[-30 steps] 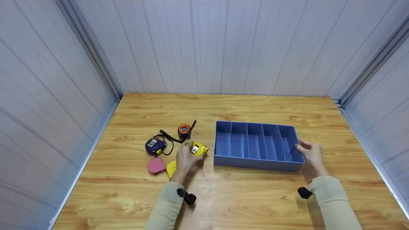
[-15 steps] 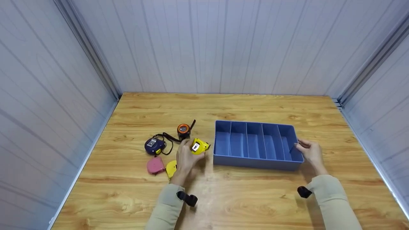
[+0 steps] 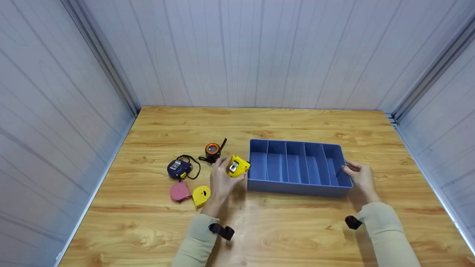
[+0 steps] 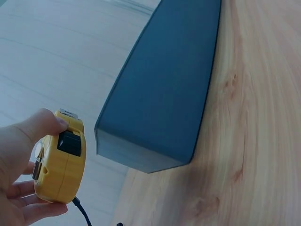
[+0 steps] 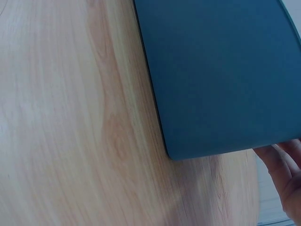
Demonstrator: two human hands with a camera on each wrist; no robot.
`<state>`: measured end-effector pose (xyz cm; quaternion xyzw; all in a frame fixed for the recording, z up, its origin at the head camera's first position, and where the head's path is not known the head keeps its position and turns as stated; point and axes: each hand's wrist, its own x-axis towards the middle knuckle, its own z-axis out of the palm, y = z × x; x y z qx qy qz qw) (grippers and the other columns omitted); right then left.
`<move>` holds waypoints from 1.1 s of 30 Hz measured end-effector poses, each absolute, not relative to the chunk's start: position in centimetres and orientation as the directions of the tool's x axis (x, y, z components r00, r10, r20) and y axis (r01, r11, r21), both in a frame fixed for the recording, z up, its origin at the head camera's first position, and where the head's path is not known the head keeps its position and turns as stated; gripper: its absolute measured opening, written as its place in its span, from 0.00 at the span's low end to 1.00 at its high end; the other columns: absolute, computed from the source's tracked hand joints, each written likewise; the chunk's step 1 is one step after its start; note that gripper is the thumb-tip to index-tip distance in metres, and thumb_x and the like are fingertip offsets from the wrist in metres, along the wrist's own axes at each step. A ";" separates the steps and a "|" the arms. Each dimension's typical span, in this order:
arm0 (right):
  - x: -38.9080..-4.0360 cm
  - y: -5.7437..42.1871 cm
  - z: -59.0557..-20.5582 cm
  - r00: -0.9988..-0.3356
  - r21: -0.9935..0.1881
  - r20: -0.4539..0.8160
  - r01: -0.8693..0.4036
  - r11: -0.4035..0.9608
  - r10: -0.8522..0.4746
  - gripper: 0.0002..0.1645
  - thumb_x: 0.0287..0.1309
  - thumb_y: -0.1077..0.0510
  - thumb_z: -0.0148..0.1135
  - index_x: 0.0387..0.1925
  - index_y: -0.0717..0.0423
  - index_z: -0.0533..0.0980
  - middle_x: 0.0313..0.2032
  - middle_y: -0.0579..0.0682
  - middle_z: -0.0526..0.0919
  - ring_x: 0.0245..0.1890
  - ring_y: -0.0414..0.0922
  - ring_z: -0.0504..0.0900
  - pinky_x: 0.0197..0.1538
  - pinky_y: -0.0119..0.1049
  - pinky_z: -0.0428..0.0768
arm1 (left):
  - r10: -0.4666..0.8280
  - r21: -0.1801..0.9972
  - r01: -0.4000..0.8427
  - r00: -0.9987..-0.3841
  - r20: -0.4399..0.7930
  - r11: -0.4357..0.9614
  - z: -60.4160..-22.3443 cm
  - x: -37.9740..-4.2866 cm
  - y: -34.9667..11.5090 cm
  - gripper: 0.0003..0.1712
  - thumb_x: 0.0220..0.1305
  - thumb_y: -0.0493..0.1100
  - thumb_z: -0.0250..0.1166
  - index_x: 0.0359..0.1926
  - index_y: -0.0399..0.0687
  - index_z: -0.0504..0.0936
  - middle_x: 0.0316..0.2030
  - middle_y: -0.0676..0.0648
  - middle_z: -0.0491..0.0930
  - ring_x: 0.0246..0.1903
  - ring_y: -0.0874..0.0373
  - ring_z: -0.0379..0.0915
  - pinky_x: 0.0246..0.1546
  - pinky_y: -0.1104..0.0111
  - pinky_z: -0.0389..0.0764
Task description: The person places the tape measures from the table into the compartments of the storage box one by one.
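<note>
A yellow tape measure (image 3: 238, 166) with a black button is gripped in my left hand (image 3: 222, 181), off the table beside the left end of a blue divided box (image 3: 297, 188). In the left wrist view my thumb lies on top of the yellow tape measure (image 4: 61, 165) and fingers curl beneath it. My right hand (image 3: 363, 181) pinches the box's right end wall, thumb over the rim. The right wrist view shows the outside of the blue box (image 5: 225, 84) and part of the right hand (image 5: 284, 169). No contents show in the box's several compartments.
Left of the hand lie a dark blue tape measure (image 3: 179, 169) with a strap, a pink one (image 3: 180, 192) and another yellow one (image 3: 201, 195). An orange and black tape measure (image 3: 213, 149) stands behind. Panel walls (image 3: 245, 55) border the wooden table (image 3: 282, 230).
My left hand has moved right and slightly away from me with the yellow tape measure, lifting it towards the box's left edge. The right hand and the box have stayed nearly still.
</note>
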<state>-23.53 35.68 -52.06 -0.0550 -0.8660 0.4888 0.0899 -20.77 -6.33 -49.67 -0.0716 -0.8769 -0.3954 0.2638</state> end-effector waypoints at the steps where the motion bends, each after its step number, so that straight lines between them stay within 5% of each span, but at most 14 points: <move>1: -23.4 35.5 -51.8 -0.978 -0.836 0.105 0.012 0.549 0.181 0.22 0.52 0.60 0.60 0.47 0.71 0.73 0.38 0.64 0.79 0.29 0.25 0.75 0.31 0.16 0.72 | -0.084 0.660 0.334 -0.852 0.516 0.673 -49.6 -20.8 -6.2 0.39 0.30 0.45 0.76 0.48 0.33 0.76 0.41 0.41 0.74 0.41 0.49 0.72 0.43 0.64 0.74; 10: -23.6 35.4 -51.5 -0.978 -0.820 0.102 0.021 0.573 0.183 0.22 0.53 0.60 0.60 0.48 0.71 0.72 0.40 0.66 0.77 0.30 0.24 0.74 0.33 0.17 0.72 | -0.086 0.688 0.337 -0.860 0.502 0.643 -49.3 -21.0 -5.2 0.38 0.32 0.44 0.76 0.48 0.33 0.76 0.42 0.42 0.74 0.41 0.51 0.72 0.43 0.65 0.75; 15: -25.5 37.7 -55.3 -0.976 -0.849 0.110 0.005 0.528 0.186 0.25 0.51 0.54 0.63 0.49 0.64 0.74 0.38 0.56 0.81 0.34 0.31 0.78 0.34 0.19 0.74 | -0.079 0.675 0.355 -0.849 0.522 0.647 -49.3 -21.3 -4.7 0.37 0.31 0.44 0.76 0.47 0.33 0.77 0.41 0.42 0.74 0.41 0.50 0.72 0.43 0.64 0.75; 19: -27.6 39.8 -59.2 -0.963 -0.832 0.174 -0.034 0.554 0.203 0.25 0.49 0.49 0.63 0.48 0.58 0.76 0.35 0.48 0.83 0.32 0.27 0.77 0.33 0.17 0.73 | -0.077 0.677 0.356 -0.850 0.521 0.644 -49.3 -21.6 -4.3 0.38 0.30 0.45 0.76 0.47 0.33 0.77 0.40 0.42 0.74 0.40 0.51 0.72 0.42 0.64 0.75; 21: -27.1 39.4 -58.3 -0.968 -0.837 0.155 -0.024 0.547 0.195 0.26 0.49 0.49 0.63 0.49 0.58 0.75 0.36 0.47 0.82 0.33 0.28 0.77 0.34 0.18 0.74 | -0.074 0.672 0.357 -0.849 0.523 0.648 -49.2 -21.8 -4.1 0.38 0.30 0.45 0.76 0.47 0.33 0.77 0.39 0.42 0.75 0.39 0.51 0.72 0.41 0.64 0.75; 26: -25.1 37.2 -54.5 -0.973 -0.821 0.133 0.000 0.571 0.191 0.24 0.52 0.55 0.62 0.48 0.65 0.74 0.39 0.56 0.81 0.32 0.27 0.77 0.34 0.18 0.73 | -0.069 0.660 0.370 -0.840 0.539 0.654 -49.0 -22.3 -3.5 0.38 0.29 0.45 0.76 0.46 0.33 0.77 0.37 0.42 0.75 0.37 0.51 0.73 0.39 0.64 0.76; 33: -27.9 40.0 -59.8 -0.946 -0.782 0.231 -0.040 0.621 0.229 0.20 0.48 0.56 0.65 0.44 0.62 0.78 0.36 0.58 0.81 0.28 0.22 0.75 0.30 0.17 0.73 | -0.071 0.655 0.339 -0.854 0.516 0.676 -49.0 -22.8 -2.8 0.38 0.29 0.46 0.76 0.46 0.35 0.78 0.38 0.43 0.75 0.38 0.52 0.73 0.39 0.64 0.76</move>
